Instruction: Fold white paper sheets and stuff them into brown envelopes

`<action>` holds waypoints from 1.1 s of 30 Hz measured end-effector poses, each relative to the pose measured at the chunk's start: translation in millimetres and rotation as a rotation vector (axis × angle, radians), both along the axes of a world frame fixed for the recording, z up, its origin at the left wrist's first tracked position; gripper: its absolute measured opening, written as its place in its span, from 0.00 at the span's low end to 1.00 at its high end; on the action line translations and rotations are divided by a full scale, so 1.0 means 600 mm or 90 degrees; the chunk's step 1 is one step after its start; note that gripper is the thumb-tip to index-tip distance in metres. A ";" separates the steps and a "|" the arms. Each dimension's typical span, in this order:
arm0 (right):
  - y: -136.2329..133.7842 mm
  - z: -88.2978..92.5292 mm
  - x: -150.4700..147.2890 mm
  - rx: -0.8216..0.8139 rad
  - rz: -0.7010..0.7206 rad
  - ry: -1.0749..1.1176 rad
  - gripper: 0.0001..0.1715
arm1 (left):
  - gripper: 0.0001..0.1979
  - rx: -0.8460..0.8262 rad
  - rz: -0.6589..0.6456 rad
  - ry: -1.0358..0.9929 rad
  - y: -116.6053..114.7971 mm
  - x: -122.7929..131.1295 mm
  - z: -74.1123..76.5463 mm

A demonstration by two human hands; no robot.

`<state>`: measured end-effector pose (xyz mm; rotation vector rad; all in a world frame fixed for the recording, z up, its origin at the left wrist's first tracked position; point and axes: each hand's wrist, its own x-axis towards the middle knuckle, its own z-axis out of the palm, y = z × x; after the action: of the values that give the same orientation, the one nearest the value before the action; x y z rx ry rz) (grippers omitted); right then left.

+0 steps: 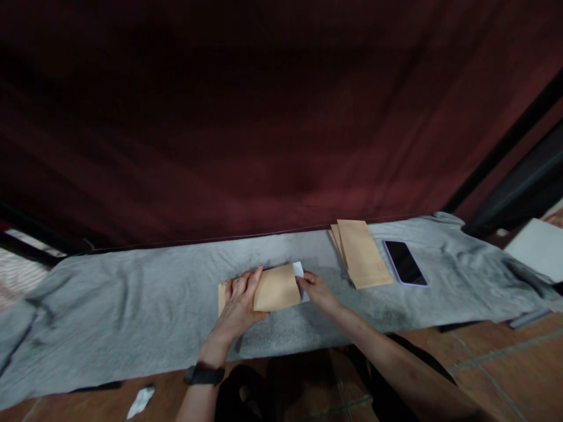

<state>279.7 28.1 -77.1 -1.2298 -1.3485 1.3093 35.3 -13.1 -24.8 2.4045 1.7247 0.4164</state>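
Observation:
A brown paper envelope lies lengthwise on the grey cloth. My left hand is spread across its left part, thumb at the near edge and fingers over the top. At the envelope's right end a white sheet of paper sticks out. My right hand pinches this paper at the envelope's opening, fingertips partly hidden. How far the paper reaches inside cannot be seen. Right of my hands rests a small stack of brown envelopes, slightly fanned.
A phone in a lilac case lies right of the stack. Grey cloth covers the long narrow surface, with a dark red curtain behind. A white scrap is on the tiled floor. Dark bars slant at both sides.

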 end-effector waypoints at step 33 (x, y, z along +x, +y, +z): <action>0.002 0.020 -0.003 -0.057 -0.176 0.243 0.27 | 0.43 0.054 0.007 0.028 -0.001 0.035 -0.014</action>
<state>277.8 29.4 -65.4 -1.1100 -0.8282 1.3330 56.5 -13.9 -33.4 2.4818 1.7747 0.4500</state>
